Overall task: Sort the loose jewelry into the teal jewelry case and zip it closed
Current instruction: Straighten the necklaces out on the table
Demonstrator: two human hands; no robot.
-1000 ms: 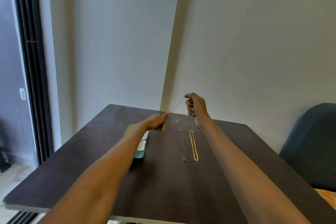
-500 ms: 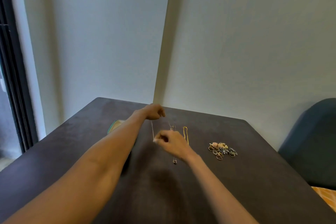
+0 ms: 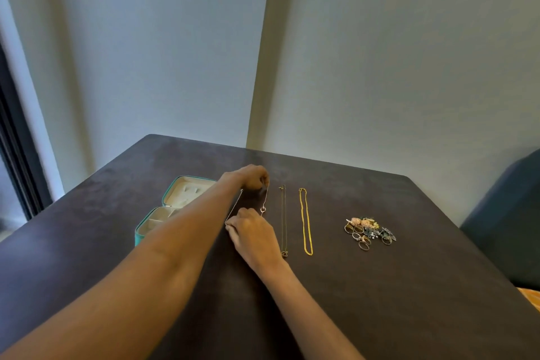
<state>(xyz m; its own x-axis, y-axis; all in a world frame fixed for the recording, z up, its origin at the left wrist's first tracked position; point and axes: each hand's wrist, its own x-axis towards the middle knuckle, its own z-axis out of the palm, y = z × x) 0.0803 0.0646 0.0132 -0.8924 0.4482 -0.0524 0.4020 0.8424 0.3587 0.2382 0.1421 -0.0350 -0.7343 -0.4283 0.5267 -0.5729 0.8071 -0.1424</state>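
The teal jewelry case (image 3: 152, 221) lies unzipped with its cream lining showing, at the table's left, partly hidden behind my left forearm. My left hand (image 3: 252, 177) pinches the far end of a thin silver necklace (image 3: 264, 202). Its small pendant hangs by my right hand (image 3: 251, 229), which pinches the near end low over the table. Right of my hands lie a dark thin chain (image 3: 283, 219) and a gold chain (image 3: 305, 222), both stretched straight. Farther right sits a heap of rings and earrings (image 3: 368, 231).
The dark table (image 3: 380, 301) stands in a corner against pale walls. A dark blue chair back (image 3: 511, 213) is at the right edge. A dark door frame (image 3: 17, 140) runs down the left.
My right hand has come down from a raised position to the table, drawing the silver necklace toward me. The view has tilted down and to the right, so the open case and the ring heap show.
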